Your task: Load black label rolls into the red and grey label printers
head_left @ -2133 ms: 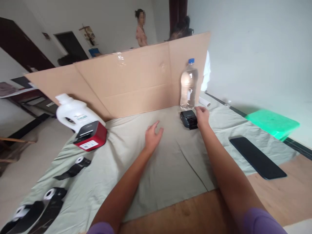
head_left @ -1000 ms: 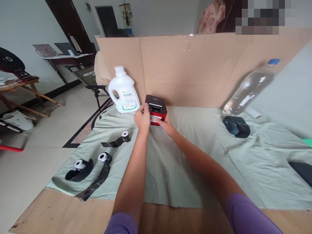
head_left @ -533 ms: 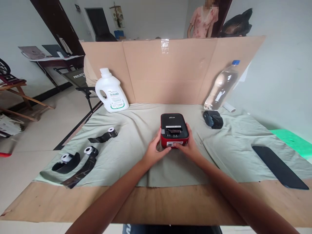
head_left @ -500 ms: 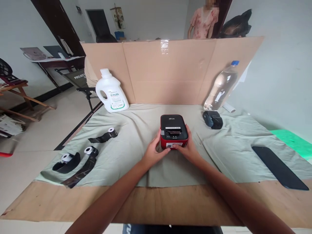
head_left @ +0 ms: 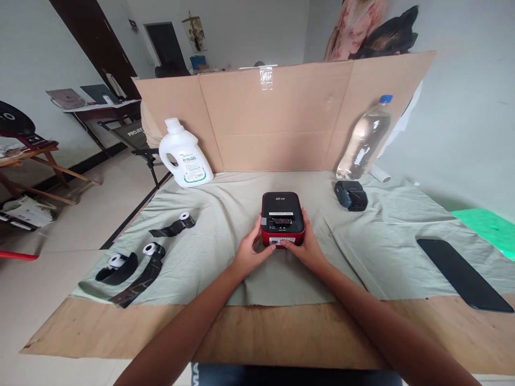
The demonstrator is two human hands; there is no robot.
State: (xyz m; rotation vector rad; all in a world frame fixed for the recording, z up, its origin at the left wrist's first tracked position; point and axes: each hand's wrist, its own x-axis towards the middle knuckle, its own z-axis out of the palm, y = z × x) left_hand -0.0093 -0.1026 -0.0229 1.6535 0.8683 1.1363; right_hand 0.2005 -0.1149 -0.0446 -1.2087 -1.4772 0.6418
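A small red and black label printer [head_left: 282,206] sits on the grey-green cloth [head_left: 241,201] in the middle of the table, its slotted front towards me. Gripping its left side is my left hand [head_left: 249,252], thumb against the lower front edge. On the opposite side my right hand [head_left: 309,247] holds it the same way, its thumb close to the other one. A white sticker runs along the printer's front. The fingers behind its sides are partly hidden.
At left lie three black rolls with white cores, partly unwound, one a black strip roll [head_left: 151,262]. A white detergent jug [head_left: 185,155] and a clear bottle [head_left: 365,142] stand before a cardboard screen [head_left: 273,120]. Right are a small black device [head_left: 351,195] and a dark phone-like slab [head_left: 462,273].
The head view has tilted and shifted slightly. Both hands keep their hold on the printer, with little visible movement of it on the cloth. A person behind the screen has shifted in the view.
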